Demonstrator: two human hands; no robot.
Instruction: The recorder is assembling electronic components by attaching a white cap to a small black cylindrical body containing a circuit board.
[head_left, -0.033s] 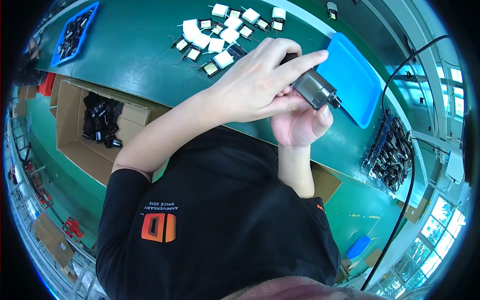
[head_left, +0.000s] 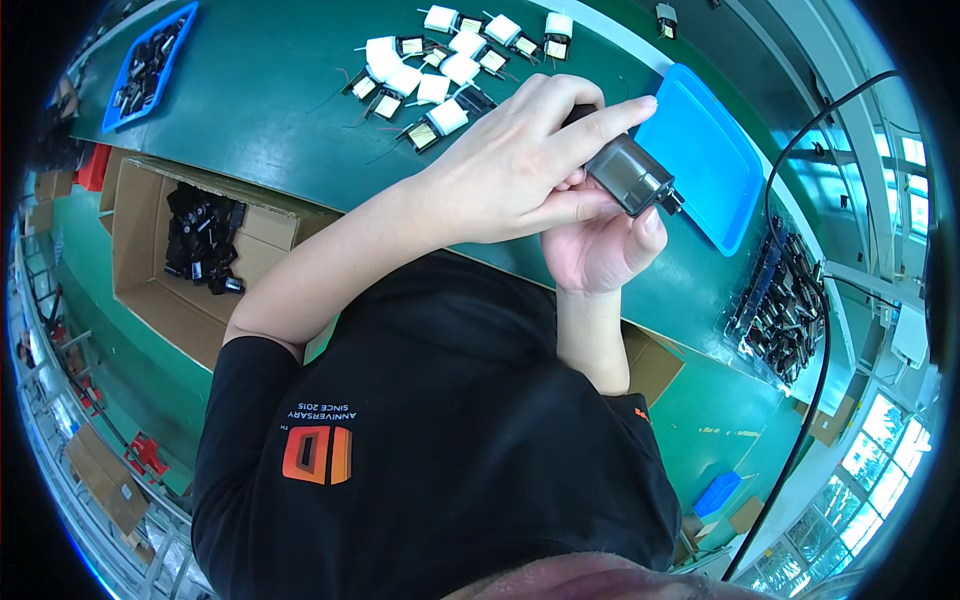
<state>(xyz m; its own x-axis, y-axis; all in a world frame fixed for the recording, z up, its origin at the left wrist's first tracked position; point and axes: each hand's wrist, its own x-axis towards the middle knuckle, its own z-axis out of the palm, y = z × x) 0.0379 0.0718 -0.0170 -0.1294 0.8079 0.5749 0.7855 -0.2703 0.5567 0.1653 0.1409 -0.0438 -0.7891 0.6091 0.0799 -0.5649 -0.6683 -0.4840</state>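
A smoky see-through plastic case (head_left: 630,172), boxy with a small black spout at one end, is held over the green table (head_left: 270,90). My left hand (head_left: 510,165) is closed round its far end, index finger stretched along the upper side and thumb below. From underneath, my right hand (head_left: 597,250) grips the same case, its thumb near the spout end; its other fingers are partly hidden behind the left hand and the case. Beyond my left hand lie several white-and-black parts with thin wires (head_left: 460,68) and yellowish labels.
To the right of the case lies a blue tray (head_left: 705,165). Dark small parts (head_left: 780,310) are heaped at the table's right end. A blue bin (head_left: 150,70) of dark parts stands far left. Below the table edge, an open cardboard box (head_left: 150,270) holds black pieces. A black cable (head_left: 825,350) hangs at right.
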